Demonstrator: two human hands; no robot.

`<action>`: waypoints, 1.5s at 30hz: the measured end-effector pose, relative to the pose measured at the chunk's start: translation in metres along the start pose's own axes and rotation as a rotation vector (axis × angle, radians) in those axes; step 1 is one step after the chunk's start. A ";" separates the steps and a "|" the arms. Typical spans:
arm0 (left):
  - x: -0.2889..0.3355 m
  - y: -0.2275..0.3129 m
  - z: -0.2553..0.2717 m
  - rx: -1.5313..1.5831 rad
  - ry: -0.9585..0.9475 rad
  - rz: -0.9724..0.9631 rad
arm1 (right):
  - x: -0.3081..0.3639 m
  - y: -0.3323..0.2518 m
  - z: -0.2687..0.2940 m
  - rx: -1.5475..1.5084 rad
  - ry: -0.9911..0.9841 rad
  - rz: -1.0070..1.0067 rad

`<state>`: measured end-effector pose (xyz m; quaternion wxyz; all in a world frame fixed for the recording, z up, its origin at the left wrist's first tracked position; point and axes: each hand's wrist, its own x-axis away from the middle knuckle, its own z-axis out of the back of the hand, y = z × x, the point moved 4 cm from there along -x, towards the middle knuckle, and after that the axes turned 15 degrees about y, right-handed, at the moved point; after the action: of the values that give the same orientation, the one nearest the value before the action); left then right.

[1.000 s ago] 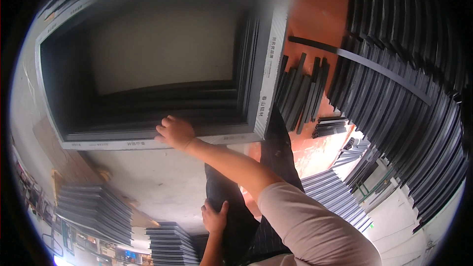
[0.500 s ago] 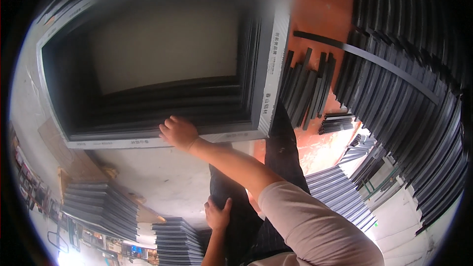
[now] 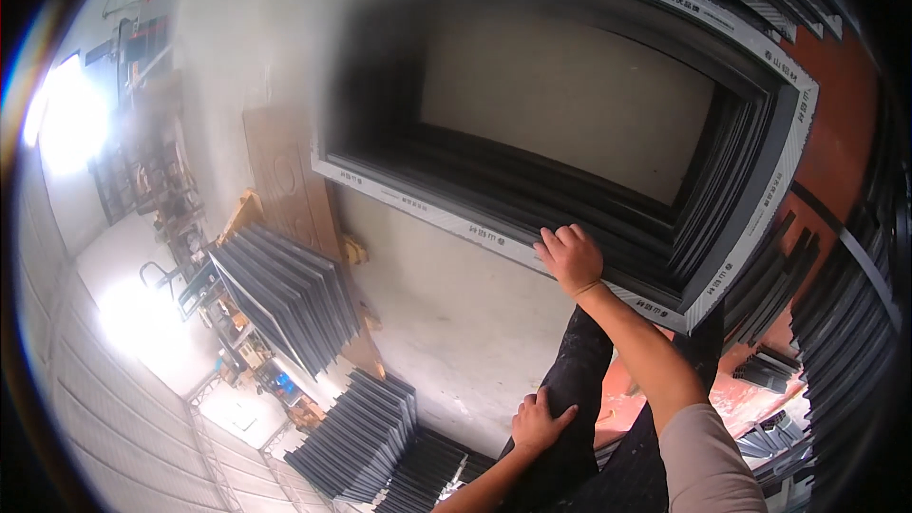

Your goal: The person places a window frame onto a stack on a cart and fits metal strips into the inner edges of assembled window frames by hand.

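So my right hand [image 3: 572,262] is sitting on the near long edge of a big dark rectangular frame [image 3: 439,218] that's wearing pale printed tape around its outer rim. The fingers are bending over that edge, fairly close together, but honestly I can't tell whether they're pinching it or just resting there. The frame is spreading out beyond those fingertips, running off to both sides of them, with its nearest corner pointing down to the right of my knuckles. Just past my fingertips, more dark edges [image 3: 541,171] are showing in layers inside the rim, and a dull grey surface is showing through the opening further out. My left hand [image 3: 539,423] is hanging out below the right one, lying on the leg of my dark trousers [image 3: 579,361], thumb spreading away from the fingers and not wrapping around anything. Off to the left of my left fingers, a stack of dark ribbed pieces [image 3: 356,437] is sitting low down, and a second stack [image 3: 285,294] is standing above it, well left of my right fingers. A brown panel [image 3: 285,190] is standing behind that one, further up and left. On the other side, right of both hands, loose dark strips [image 3: 774,275] are lying near an orange-red surface [image 3: 841,114].
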<state>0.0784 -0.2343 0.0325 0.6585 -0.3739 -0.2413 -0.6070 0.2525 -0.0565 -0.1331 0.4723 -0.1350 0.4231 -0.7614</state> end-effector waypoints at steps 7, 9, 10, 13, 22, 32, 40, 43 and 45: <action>0.001 0.004 -0.008 0.060 -0.040 0.024 | -0.014 0.006 0.016 0.024 -0.013 -0.029; -0.004 -0.006 -0.019 0.087 -0.029 0.033 | -0.027 -0.001 0.027 0.034 -0.075 -0.039; -0.015 -0.024 -0.033 0.179 0.106 0.007 | -0.033 -0.013 0.031 -0.008 -0.136 -0.042; -0.052 -0.019 -0.022 0.423 0.401 -0.103 | -0.035 -0.027 0.052 -0.017 -0.217 -0.045; -0.209 0.013 0.258 1.797 0.825 0.080 | -0.038 -0.132 0.084 -0.265 -0.110 0.128; -0.167 -0.169 0.349 0.068 1.084 -0.197 | -0.093 -0.148 0.137 -0.272 -0.009 0.294; -0.161 -0.031 0.275 -0.273 0.469 -0.897 | -0.048 -0.072 0.171 0.027 -0.779 0.231; -0.197 0.019 0.283 -0.241 0.472 -1.041 | -0.010 -0.028 0.216 0.126 -0.851 -0.062; -0.219 0.048 0.285 -0.231 0.464 -1.049 | 0.003 -0.013 0.228 0.213 -0.714 0.012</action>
<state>0.1318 0.1240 0.0258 0.2603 -0.1312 -0.1759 -0.9403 0.3811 -0.1744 0.0146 0.6060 -0.3396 0.1512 -0.7033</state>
